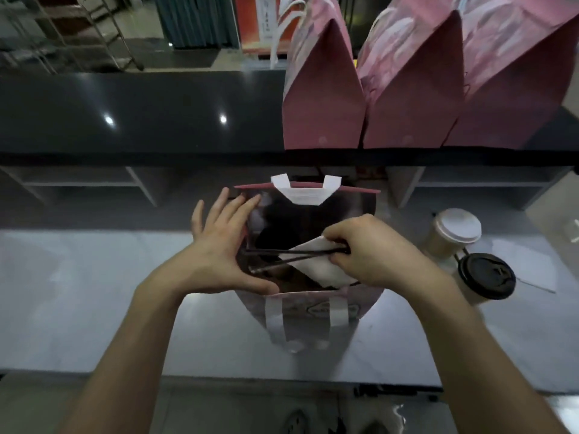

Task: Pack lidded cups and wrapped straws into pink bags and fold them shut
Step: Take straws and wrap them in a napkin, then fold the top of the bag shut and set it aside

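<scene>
An open pink bag point(313, 305) with white handles stands on the grey counter in front of me. My left hand point(219, 249) lies flat against the bag's left rim with straight fingers, holding the mouth open. Over the opening, my right hand point(372, 249) pinches two dark wrapped straws point(282, 256) together with a white napkin point(316, 264). To the right of the bag stand a cup with a white lid point(457, 230) and a cup with a black lid point(485, 275). The bag's inside is dark; I cannot tell what it holds.
Three folded pink bags point(413, 98) stand in a row on the raised black ledge point(141, 111) at the back right. White paper sheets point(532, 270) lie on the counter point(78, 292) beyond the cups. Shelf compartments sit under the ledge.
</scene>
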`<state>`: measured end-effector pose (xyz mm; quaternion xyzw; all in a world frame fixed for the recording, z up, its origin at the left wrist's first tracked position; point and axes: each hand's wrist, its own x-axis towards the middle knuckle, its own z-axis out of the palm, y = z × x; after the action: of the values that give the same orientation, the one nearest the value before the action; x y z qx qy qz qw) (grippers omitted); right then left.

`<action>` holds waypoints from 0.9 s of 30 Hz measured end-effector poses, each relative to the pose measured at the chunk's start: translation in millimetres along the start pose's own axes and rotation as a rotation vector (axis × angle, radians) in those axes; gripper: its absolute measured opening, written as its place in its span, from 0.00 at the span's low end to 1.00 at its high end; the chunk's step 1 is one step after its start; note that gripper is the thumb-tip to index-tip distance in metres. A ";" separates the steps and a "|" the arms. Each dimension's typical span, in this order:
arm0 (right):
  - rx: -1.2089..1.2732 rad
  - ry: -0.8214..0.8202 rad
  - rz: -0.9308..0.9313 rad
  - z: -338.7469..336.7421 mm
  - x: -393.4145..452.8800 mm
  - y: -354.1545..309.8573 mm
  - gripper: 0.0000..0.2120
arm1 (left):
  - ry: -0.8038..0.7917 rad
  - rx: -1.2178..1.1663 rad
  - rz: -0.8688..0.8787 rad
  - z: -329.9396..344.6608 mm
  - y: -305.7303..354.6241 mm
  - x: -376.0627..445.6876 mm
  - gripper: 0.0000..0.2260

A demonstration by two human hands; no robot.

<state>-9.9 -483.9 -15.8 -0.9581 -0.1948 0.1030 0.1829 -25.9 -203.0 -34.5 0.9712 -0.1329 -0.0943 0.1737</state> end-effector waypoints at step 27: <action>0.871 -0.027 0.048 46.0 -50.7 114.8 0.54 | -0.105 -0.614 0.072 25.9 -91.1 28.0 0.54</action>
<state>-29.5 -588.9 -96.2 -0.7944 -0.1133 0.1924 0.5649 15.2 -136.8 -95.2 0.8619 -0.1412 -0.1740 0.4549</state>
